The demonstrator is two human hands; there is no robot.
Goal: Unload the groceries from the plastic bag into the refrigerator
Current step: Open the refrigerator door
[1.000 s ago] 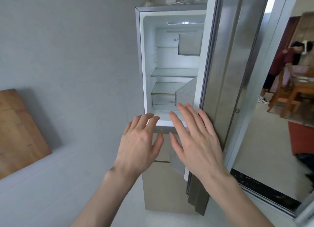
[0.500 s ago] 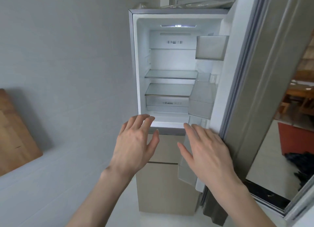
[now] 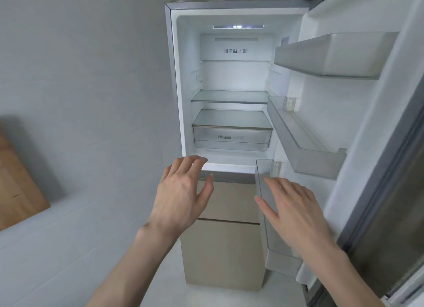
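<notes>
The refrigerator (image 3: 176, 77) stands in front of me with its upper door (image 3: 358, 127) swung wide to the right. Its lit compartment holds two bare glass shelves (image 3: 229, 97) and a clear drawer (image 3: 231, 138). Three clear bins hang on the door's inside. My left hand (image 3: 181, 192) hovers with fingers spread, level with the compartment's lower edge, holding nothing. My right hand (image 3: 296, 208) is spread flat in front of the lowest door bin (image 3: 263, 175); whether it touches the bin I cannot tell. No plastic bag or groceries are in view.
Two beige lower drawers (image 3: 224, 244) of the refrigerator are shut. A wooden board (image 3: 16, 187) leans at the left against the grey wall. Wrapped items lie on top of the refrigerator. The open door fills the right side.
The door has swung further open to the right, exposing all its bins. The view has come closer to the refrigerator. My right hand has slid down and right along the door; both hands stay spread.
</notes>
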